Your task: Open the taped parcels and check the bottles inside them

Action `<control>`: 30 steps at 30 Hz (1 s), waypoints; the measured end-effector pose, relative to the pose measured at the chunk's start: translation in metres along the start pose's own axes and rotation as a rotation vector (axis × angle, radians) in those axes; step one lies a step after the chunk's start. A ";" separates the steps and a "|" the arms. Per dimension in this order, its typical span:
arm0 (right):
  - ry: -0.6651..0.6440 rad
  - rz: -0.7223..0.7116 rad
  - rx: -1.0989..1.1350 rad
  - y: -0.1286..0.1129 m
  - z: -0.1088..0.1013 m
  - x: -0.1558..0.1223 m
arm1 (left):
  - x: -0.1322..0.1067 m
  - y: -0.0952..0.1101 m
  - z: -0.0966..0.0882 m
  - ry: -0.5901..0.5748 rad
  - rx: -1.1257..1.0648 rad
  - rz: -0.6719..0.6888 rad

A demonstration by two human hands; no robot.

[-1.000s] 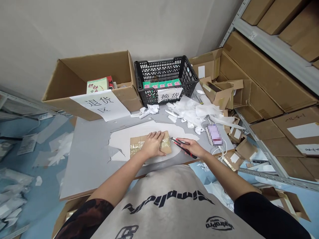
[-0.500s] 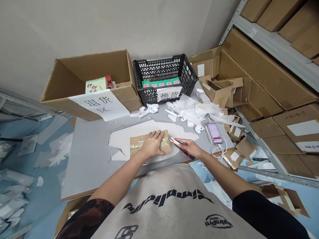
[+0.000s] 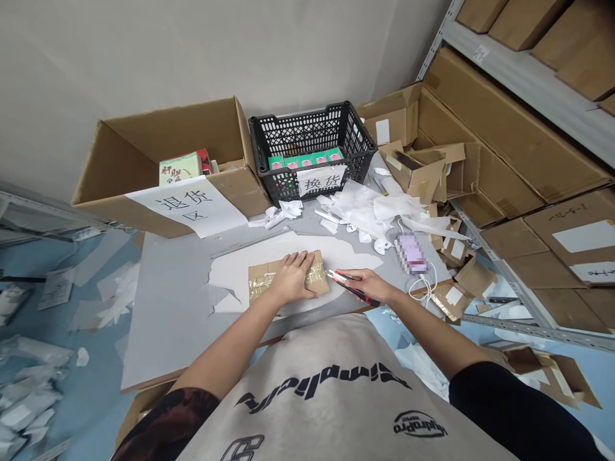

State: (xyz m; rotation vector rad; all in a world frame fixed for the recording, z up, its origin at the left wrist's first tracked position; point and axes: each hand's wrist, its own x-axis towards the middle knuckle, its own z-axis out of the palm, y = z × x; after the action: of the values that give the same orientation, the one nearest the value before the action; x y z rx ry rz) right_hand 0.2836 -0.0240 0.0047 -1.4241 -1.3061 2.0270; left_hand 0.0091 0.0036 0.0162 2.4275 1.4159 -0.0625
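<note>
A small flat cardboard box point(image 3: 317, 278) wrapped in shiny tape lies on a torn white sheet point(image 3: 358, 261) on the grey table. My left hand point(image 3: 292, 280) grips it across the top, fingers over the far side and thumb at the near side. Just right of the box, my right hand point(image 3: 369, 285) is closed around a red and black utility knife point(image 3: 354, 290). Its tip points left, close to the box's right end; whether it touches cannot be made out.
Behind stand a large open carton point(image 3: 110, 208) with a paper sign and a black plastic crate point(image 3: 266, 182) holding green-and-pink boxes. Crumpled white paper point(image 3: 360, 202) and a phone with a cable point(image 3: 410, 253) lie to the right. Shelving with cartons point(image 3: 542, 150) borders that side.
The knife has tilted flatter, and its tip has drawn slightly away from the box's end. My left hand keeps its grip on the box. The whole view has shifted a little.
</note>
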 end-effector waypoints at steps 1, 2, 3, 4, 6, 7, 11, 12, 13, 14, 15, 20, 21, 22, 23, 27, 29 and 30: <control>0.000 -0.003 -0.005 0.000 -0.002 0.000 | 0.000 0.000 0.000 -0.001 0.006 -0.001; 0.007 -0.004 -0.008 0.000 -0.003 0.000 | 0.000 0.000 0.000 -0.003 0.010 0.002; 0.020 -0.004 -0.006 0.000 -0.004 0.000 | 0.000 0.000 0.000 -0.005 0.012 0.006; 0.038 -0.003 0.000 0.000 -0.005 0.001 | 0.000 0.000 0.000 -0.005 0.013 0.009; 0.075 -0.008 0.013 0.000 -0.003 0.004 | 0.000 0.000 0.000 -0.004 0.013 0.011; 0.086 -0.016 0.018 0.000 -0.002 0.006 | 0.000 0.000 0.000 -0.004 0.012 0.010; 0.074 -0.032 0.023 0.000 0.003 0.011 | 0.000 0.000 -0.001 -0.018 0.009 0.005; 0.054 -0.028 0.018 0.000 0.003 0.012 | 0.001 0.000 -0.002 -0.023 0.007 0.005; 0.034 -0.027 0.011 0.001 0.003 0.011 | 0.001 0.000 -0.002 -0.025 0.005 0.006; 0.017 -0.029 -0.001 0.001 0.001 0.010 | 0.001 0.000 -0.002 -0.027 0.003 0.006; -0.002 -0.033 -0.018 0.001 0.000 0.009 | 0.001 0.001 -0.003 -0.028 0.002 0.005; -0.052 -0.034 -0.127 0.002 -0.010 0.001 | 0.003 0.001 -0.004 -0.037 0.017 -0.003; -0.046 -0.035 -0.140 0.002 -0.011 0.000 | 0.003 0.001 -0.004 -0.041 0.020 0.001; -0.030 -0.042 -0.147 0.002 -0.011 0.000 | 0.004 0.001 -0.004 -0.045 0.023 0.007; -0.009 -0.054 -0.154 0.002 -0.010 0.001 | 0.004 0.001 -0.005 -0.050 0.024 0.014; 0.072 -0.105 -0.231 0.000 -0.004 0.004 | 0.004 0.001 -0.006 -0.063 0.034 0.012; 0.072 -0.112 -0.290 -0.003 -0.003 0.002 | 0.005 0.002 -0.006 -0.068 0.042 -0.004; 0.065 -0.114 -0.316 -0.005 -0.003 0.001 | 0.005 0.002 -0.006 -0.071 0.045 -0.010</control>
State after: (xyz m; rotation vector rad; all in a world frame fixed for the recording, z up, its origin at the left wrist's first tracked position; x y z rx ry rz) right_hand 0.2852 -0.0193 0.0082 -1.4921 -1.6954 1.7430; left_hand 0.0130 0.0084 0.0214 2.4289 1.4102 -0.1836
